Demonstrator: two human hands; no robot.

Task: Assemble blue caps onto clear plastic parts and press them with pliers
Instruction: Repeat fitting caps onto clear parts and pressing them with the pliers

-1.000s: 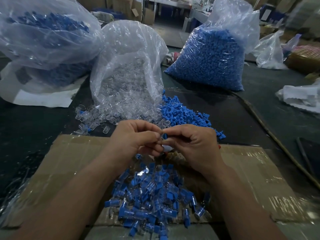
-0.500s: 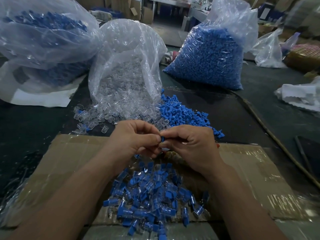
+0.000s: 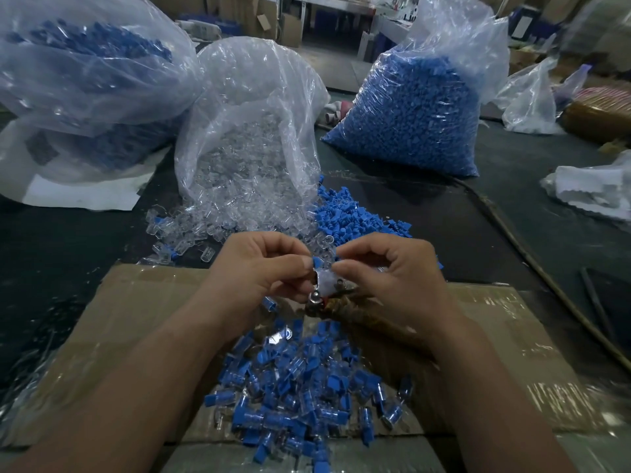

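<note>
Half a second ago my fingertips were pressed tight together with only a speck of blue between them. Now they have drawn slightly apart, and the metal head of the pliers (image 3: pixel 314 298) shows just below them. My left hand (image 3: pixel 259 268) is curled, thumb and forefinger pinching the blue cap (image 3: pixel 317 261). My right hand (image 3: pixel 392 274) faces it, fingers bent, their tips nipping the clear part (image 3: pixel 325 283) that hangs right under the cap, so the piece sits between both hands. The pliers' handles run back under my right palm; I cannot tell how firmly I hold them. Both wrists hover over the cardboard (image 3: pixel 136 319), with the heap of finished pieces (image 3: pixel 300 387) nearer me, between my forearms. The loose clear parts (image 3: pixel 191 227) lie beyond my left knuckles and the loose blue caps (image 3: pixel 348 213) beyond my right.
</note>
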